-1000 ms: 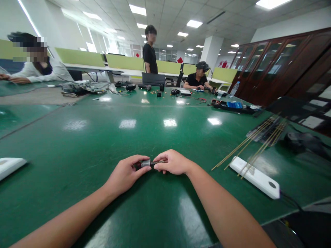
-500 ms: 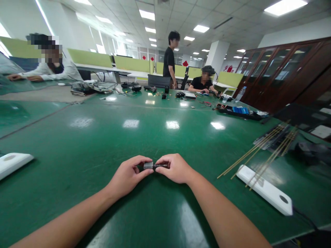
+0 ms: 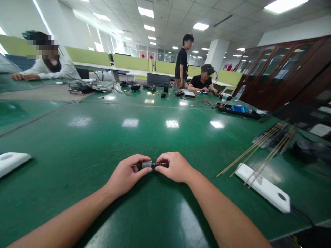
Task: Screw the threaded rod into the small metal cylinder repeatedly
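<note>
Hands, left hand (image 3: pixel 126 174) and right hand (image 3: pixel 173 166), both grip unlabelled metal cylinder (image 3: pixel 151 164).

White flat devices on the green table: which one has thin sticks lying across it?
The white device on the right; the sticks cross its far end. The left one lies bare.

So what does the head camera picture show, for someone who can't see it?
Two bare hands, left hand and right hand, pinch a small dark cylinder between them over a green table. Thin sticks lie right.
</note>
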Motion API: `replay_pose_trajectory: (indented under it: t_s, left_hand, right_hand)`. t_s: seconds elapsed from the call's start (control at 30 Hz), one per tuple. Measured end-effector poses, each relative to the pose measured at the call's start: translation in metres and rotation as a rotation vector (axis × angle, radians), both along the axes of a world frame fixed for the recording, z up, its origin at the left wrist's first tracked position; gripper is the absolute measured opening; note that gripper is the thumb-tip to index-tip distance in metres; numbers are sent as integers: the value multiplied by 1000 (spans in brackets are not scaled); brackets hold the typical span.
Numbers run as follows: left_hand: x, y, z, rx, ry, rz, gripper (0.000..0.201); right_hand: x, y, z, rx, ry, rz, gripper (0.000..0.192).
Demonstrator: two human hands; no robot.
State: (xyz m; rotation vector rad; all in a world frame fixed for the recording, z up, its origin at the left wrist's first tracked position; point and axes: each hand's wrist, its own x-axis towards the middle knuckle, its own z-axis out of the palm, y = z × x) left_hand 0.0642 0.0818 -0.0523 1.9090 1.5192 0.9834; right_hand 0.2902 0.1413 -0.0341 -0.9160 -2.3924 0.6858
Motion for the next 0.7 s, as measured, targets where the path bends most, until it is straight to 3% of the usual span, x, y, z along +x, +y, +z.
replay_pose_trajectory:
  t_s: [0.7]
  left_hand:
    - [-2,1,-2,-11,-1,15,32]
  right_hand:
    - [6,1,4,75,-42,-20,15]
